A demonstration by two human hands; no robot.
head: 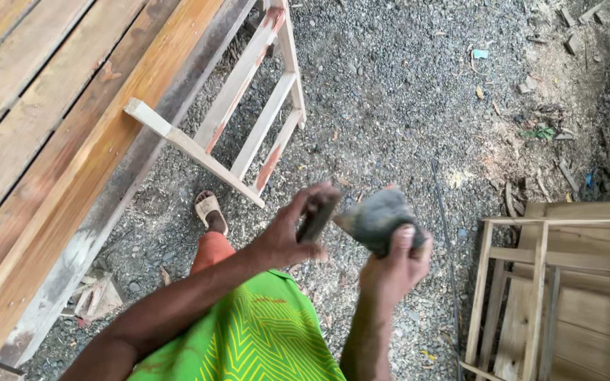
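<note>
The head camera looks down on grey gravel ground (pixel 404 85) strewn with wood chips, splinters and a few scraps of litter.

The left hand (pixel 292 229) is closed around a small dark bar (pixel 317 219), thumb and fingers pinching it near its upper end; the bar is blurred, so its kind cannot be told. The right hand (pixel 397 264) is clenched around a grey-green stone (pixel 375 219), gripping its lower right part, with the pointed end of the stone towards the bar. Bar and stone are very close in mid-air above the gravel; whether they touch cannot be told.

Below the hands are a green patterned shirt (pixel 262 339) and orange shorts (pixel 212 250), and a foot in a sandal (pixel 208 209) rests on the gravel.

Along the left edge run long planks (pixel 44 134) of a bench or table, orange-brown and worn, slanting from lower left to upper right. A pale wooden frame (pixel 248 106) with slats leans beside the planks, one end jutting out over the ground. At the lower right stands a stack of similar frames (pixel 566 282). A thin dark rod (pixel 446 240) lies on the gravel between the stone and that stack.
</note>
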